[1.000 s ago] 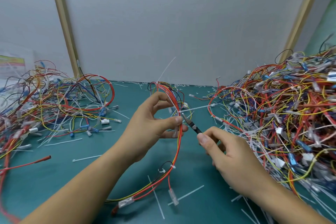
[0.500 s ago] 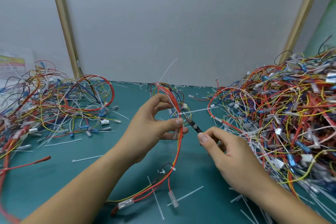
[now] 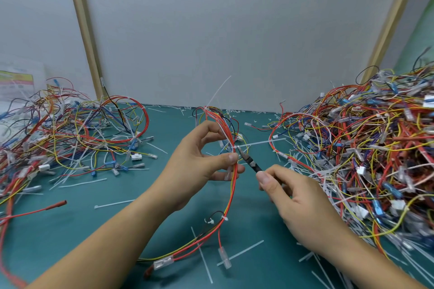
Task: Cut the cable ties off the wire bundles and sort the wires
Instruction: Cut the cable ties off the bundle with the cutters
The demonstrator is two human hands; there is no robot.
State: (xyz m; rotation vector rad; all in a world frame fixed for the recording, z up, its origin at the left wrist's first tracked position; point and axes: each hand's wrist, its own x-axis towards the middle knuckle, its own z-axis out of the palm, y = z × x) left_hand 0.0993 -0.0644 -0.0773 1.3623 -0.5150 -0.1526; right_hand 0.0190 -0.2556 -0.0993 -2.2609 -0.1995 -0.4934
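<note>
My left hand (image 3: 199, 162) pinches a wire bundle (image 3: 229, 197) of red, orange and yellow wires between thumb and fingers, holding it upright over the green table. A white cable tie (image 3: 253, 144) wraps the bundle just above my thumb, its tail pointing right. My right hand (image 3: 298, 199) grips small black cutters (image 3: 249, 161), whose tip sits at that tie's head. A second tie (image 3: 217, 91) sticks up from the bundle's top, and another tie (image 3: 225, 218) sits lower on it.
A large tangled heap of wires (image 3: 366, 155) fills the right side. A looser pile of wires (image 3: 70, 134) lies on the left. Cut cable ties (image 3: 112, 203) litter the green table (image 3: 70, 230). A grey wall with wooden posts stands behind.
The cutters' tip has edged slightly up toward the tie's head. Both hands otherwise stay nearly still.
</note>
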